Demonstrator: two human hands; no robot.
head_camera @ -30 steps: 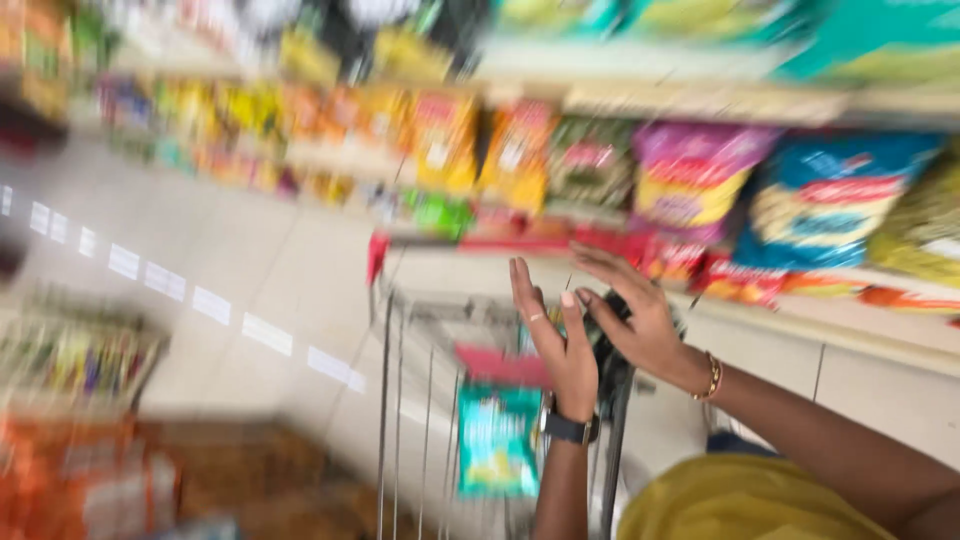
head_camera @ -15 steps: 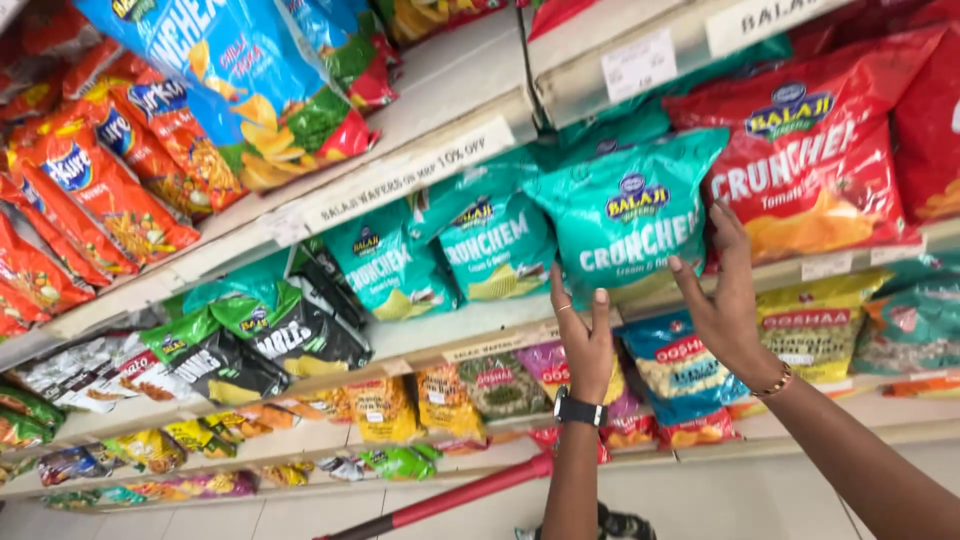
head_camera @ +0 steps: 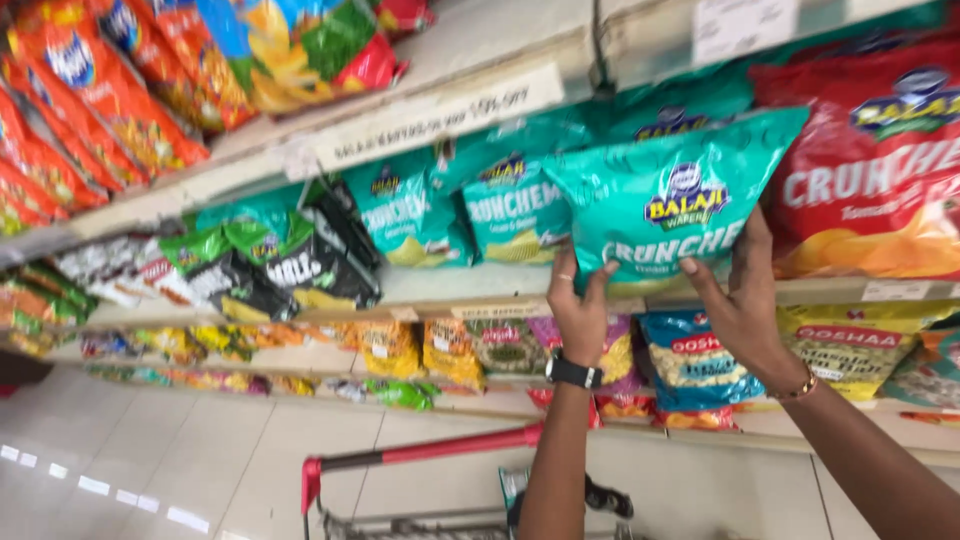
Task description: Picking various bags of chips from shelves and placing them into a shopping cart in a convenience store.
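Far left of the hands, orange snack packets (head_camera: 70, 110) hang in rows. Nearer, green and black bags (head_camera: 270, 265) lean on the shelf (head_camera: 440, 290). The left hand (head_camera: 580, 305), a black watch (head_camera: 573, 372) on its wrist, grips the lower left edge of a teal crisp bag (head_camera: 670, 195), fingers closed on it. The bag sits tilted between both hands, at the shelf front. The right hand (head_camera: 745, 300), wearing a bracelet (head_camera: 795, 388), holds its lower right edge. Right of it stands a red crisp bag (head_camera: 880, 170). Below the hands, a cart with a red handle (head_camera: 430, 450).
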